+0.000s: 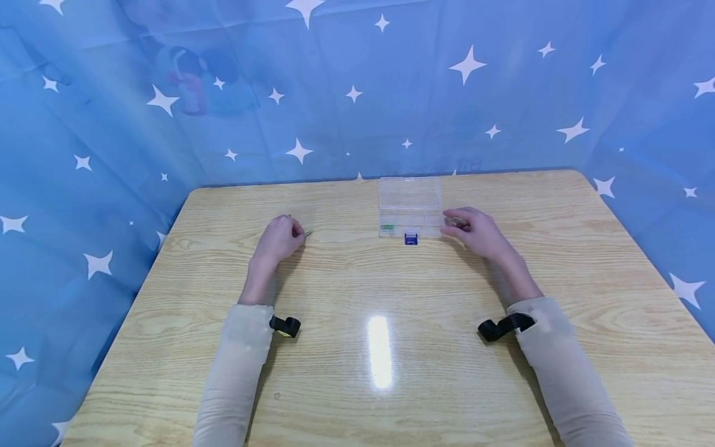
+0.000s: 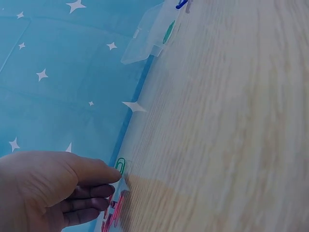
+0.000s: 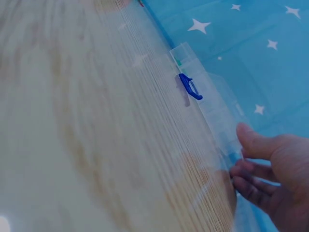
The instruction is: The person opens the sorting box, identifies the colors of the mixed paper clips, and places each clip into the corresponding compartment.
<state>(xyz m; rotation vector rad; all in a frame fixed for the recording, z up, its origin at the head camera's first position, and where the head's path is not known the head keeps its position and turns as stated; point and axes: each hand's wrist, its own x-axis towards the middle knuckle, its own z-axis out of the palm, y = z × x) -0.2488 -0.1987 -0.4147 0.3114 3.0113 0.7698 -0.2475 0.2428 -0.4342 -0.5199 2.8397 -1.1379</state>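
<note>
My left hand is over the far left part of the table, pinching a green paper clip at the fingertips. Pink and red paper clips lie just below those fingers, partly hidden by them. A clear plastic box stands at the table's back edge with its lid raised. Green paper clips lie in its left front compartment, and a blue latch is on its front. My right hand holds the box's right end, thumb above and fingers below in the right wrist view.
The light wooden table ends at a blue curtain with white stars at the back and sides. Black wrist cameras are strapped over both sleeves. A bright light reflection shows on the tabletop near the middle.
</note>
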